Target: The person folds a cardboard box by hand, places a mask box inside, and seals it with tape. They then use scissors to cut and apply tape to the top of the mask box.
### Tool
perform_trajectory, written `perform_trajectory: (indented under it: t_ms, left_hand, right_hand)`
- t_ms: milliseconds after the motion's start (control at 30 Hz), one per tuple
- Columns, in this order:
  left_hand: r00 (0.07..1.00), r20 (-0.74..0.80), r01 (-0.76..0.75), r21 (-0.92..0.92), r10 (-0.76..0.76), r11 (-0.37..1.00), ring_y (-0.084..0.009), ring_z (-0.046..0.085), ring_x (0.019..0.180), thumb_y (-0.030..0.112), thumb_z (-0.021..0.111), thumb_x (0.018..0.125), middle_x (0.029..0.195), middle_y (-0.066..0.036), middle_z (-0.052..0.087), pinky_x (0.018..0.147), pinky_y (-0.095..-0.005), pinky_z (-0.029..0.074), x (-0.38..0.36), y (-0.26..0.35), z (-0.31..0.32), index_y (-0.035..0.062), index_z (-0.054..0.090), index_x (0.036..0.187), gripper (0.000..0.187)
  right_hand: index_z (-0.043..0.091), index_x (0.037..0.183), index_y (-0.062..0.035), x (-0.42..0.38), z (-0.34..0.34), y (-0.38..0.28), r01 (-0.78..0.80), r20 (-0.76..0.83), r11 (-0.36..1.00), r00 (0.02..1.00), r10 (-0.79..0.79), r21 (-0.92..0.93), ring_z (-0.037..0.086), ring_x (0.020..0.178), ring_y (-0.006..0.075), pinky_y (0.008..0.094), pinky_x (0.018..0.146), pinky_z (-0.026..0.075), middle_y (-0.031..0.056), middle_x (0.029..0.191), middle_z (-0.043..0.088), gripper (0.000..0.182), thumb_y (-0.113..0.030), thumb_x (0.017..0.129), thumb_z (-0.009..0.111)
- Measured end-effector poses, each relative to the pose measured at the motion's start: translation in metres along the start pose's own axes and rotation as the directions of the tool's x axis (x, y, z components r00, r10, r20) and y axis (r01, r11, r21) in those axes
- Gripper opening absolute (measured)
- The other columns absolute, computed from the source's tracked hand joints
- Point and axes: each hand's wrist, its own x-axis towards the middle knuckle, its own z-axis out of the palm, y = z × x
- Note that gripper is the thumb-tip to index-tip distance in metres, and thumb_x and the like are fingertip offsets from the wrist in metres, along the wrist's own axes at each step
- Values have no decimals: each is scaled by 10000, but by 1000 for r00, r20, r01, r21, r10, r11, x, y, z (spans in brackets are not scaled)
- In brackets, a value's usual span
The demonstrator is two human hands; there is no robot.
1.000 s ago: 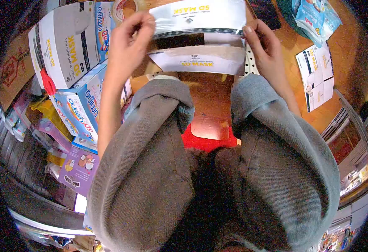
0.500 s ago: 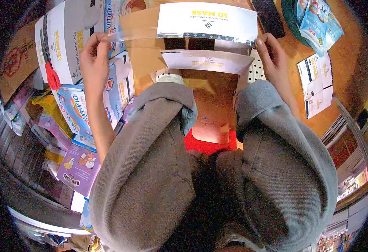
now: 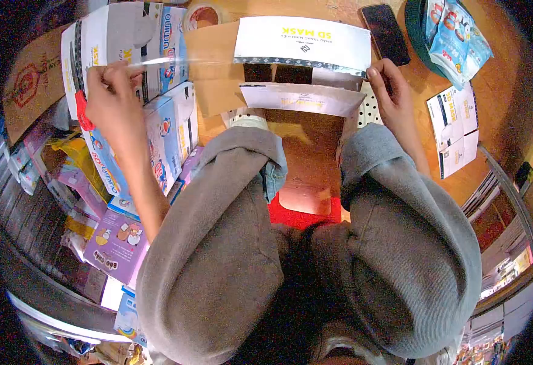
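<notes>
A white "5D MASK" box [image 3: 303,45] with open lower flaps stands over the wooden surface between my hands. Clear tape [image 3: 181,60] stretches leftward from its edge across a brown cardboard piece [image 3: 213,85]. My left hand [image 3: 115,91] is closed on the tape's far end, in front of the stacked boxes. At the box's right corner, my right hand [image 3: 389,85] pinches the edge between thumb and fingers. The box's inside looks dark and partly hidden.
A tape roll [image 3: 203,17] lies at the top. Right of the box are a phone [image 3: 386,34], a blue packet [image 3: 458,45] and a flattened mask box [image 3: 454,128]. Boxes [image 3: 111,55] and a purple package [image 3: 115,243] crowd the left.
My left hand has moved left, lengthening the stretch of clear tape. My right hand stays at the box corner. The view has shifted slightly.
</notes>
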Motion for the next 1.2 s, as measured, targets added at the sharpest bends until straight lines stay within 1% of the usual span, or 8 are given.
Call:
perform_trajectory:
  t_ms: [133, 233, 333, 633, 767, 800, 1067, 1200]
  left_hand:
    - [986, -4, 155, -329, -165, 932, -175, 655, 694, 93, 461, 898, 839, -138, 652, 663, -274, 510, 7, -5, -9, -57, 567, 872, 186]
    - [996, -84, 19, -9, -20, 1000, -207, 663, 741, 99, 435, 911, 865, -153, 651, 694, -282, 524, 14, -3, -21, -77, 552, 870, 215]
    - [937, -180, 203, -422, -301, 884, -308, 645, 882, 104, 408, 915, 938, -240, 620, 795, -349, 544, 38, -32, -48, -118, 517, 902, 248]
    - [985, -32, 115, -604, -168, 789, -347, 623, 916, 103, 405, 913, 964, -212, 582, 797, -364, 551, 19, 32, -59, -67, 492, 868, 197]
    - [912, -280, 83, -589, -300, 804, -327, 624, 915, 104, 387, 910, 956, -208, 587, 800, -364, 552, 23, 20, -74, -75, 498, 879, 213]
    - [943, -313, -104, -593, -109, 799, -280, 619, 946, -149, 462, 799, 1009, -172, 582, 810, -341, 549, 20, -3, -79, -82, 545, 1003, 230]
    - [978, -126, 41, -658, -164, 752, -296, 642, 854, 123, 341, 934, 950, -198, 605, 788, -347, 536, 25, 22, -74, -36, 467, 912, 204]
    - [974, -107, 63, -718, -200, 693, -291, 643, 862, 142, 372, 931, 940, -190, 613, 764, -348, 536, 23, 13, -76, -15, 467, 883, 189]
  right_hand:
    - [518, 826, 4, 0, -2, 0, -6, 22, 998, 1000, 7, -56, 448, 619, 165, 313, 571, 378, 98, 682, 476, 260, -239, 918, 528]
    - [531, 833, 3, 1, -1, -5, -53, -3, 999, 999, 53, 7, 455, 616, 173, 316, 567, 377, 107, 684, 488, 263, -246, 914, 533]
    - [541, 833, 5, 0, -4, 16, -111, 55, 988, 992, 118, -109, 471, 616, 172, 309, 574, 386, 102, 671, 497, 261, -245, 910, 540]
    - [562, 872, -18, 2, -13, -10, -106, -47, 966, 994, 98, -236, 540, 625, 226, 320, 581, 416, 122, 705, 570, 211, -225, 865, 607]
    - [582, 1029, -108, 1, -4, -22, 60, -144, 894, 980, -138, -445, 559, 728, 289, 374, 601, 448, 122, 881, 559, 240, -190, 812, 644]
    - [597, 1058, -165, 2, -4, -22, 95, -56, 852, 988, -145, -515, 546, 830, 280, 371, 674, 453, 87, 943, 544, 266, -136, 796, 630]
    - [603, 1071, -188, 40, -24, -65, 483, 334, 498, 870, -362, -720, 516, 983, 257, 375, 819, 401, 40, 1052, 571, 235, -210, 843, 554]
    - [469, 1274, -130, 96, 27, -116, 736, 326, 604, 677, -660, -305, 516, 1010, 338, 403, 867, 413, 126, 1109, 558, 464, -185, 827, 581]
